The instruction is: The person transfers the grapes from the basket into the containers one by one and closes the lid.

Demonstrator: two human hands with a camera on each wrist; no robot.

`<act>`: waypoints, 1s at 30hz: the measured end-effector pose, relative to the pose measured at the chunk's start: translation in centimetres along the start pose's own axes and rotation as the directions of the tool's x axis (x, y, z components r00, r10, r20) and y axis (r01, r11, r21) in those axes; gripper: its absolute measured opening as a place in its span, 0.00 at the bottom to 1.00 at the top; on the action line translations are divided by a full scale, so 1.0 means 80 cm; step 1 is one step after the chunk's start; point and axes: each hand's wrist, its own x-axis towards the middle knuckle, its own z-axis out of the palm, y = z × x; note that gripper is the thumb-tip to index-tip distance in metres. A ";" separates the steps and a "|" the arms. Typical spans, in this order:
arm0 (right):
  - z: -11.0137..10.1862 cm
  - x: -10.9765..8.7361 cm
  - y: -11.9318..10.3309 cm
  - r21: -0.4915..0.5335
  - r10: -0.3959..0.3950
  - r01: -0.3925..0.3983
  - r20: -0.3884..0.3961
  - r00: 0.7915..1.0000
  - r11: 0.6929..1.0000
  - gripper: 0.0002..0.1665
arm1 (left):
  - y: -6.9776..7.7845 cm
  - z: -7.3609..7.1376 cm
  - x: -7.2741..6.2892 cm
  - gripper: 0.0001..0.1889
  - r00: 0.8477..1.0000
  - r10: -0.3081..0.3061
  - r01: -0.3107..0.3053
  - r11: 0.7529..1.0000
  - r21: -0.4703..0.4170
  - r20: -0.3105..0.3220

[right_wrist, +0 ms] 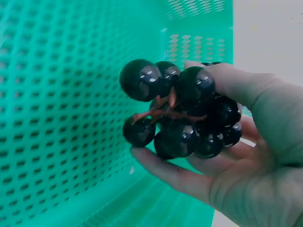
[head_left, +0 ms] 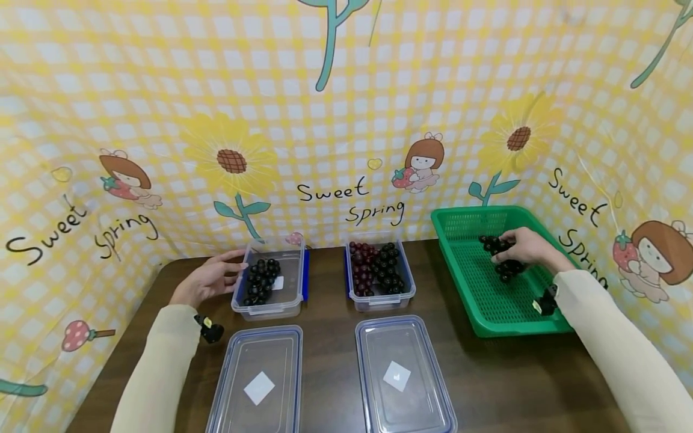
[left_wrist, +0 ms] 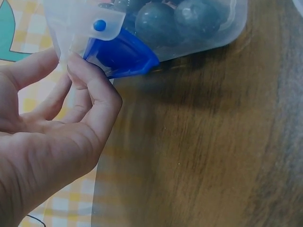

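My right hand (head_left: 529, 246) holds a bunch of black grapes (right_wrist: 182, 137) over the green basket (head_left: 470, 300). In the right wrist view the thumb and fingers curl round the bunch, and its brown stem shows among the grapes. On the left, my left hand (head_left: 210, 279) grips the side of a clear plastic container (head_left: 273, 310), thumb and fingers meeting at its edge by a blue clip (left_wrist: 120, 54). Inside that container lies a bunch of black grapes (head_left: 262, 278) beside a small white label.
A second clear container (head_left: 379, 305) in the middle holds dark red grapes (head_left: 361, 267) and black grapes (head_left: 387, 264). Two blue-edged lids (head_left: 258, 355) (head_left: 414, 343) lie on the brown table (head_left: 327, 337) in front. A yellow checked cloth (head_left: 325, 138) hangs behind and at both sides.
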 end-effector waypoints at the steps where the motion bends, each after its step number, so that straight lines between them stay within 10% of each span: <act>1: 0.000 -0.001 -0.003 0.015 -0.006 0.006 -0.011 1.000 1.000 0.50 | 0.000 0.000 0.000 0.38 1.000 -0.002 0.002 1.000 0.001 -0.001; 18: -0.028 -0.019 -0.096 0.143 -0.108 0.133 -0.169 0.980 0.981 0.55 | 0.002 0.002 0.001 0.38 1.000 -0.002 0.003 1.000 -0.018 0.016; 30: 0.003 -0.001 -0.189 0.254 -0.204 0.253 -0.204 0.957 0.933 0.51 | 0.002 0.003 -0.003 0.38 1.000 0.005 -0.005 1.000 0.000 0.020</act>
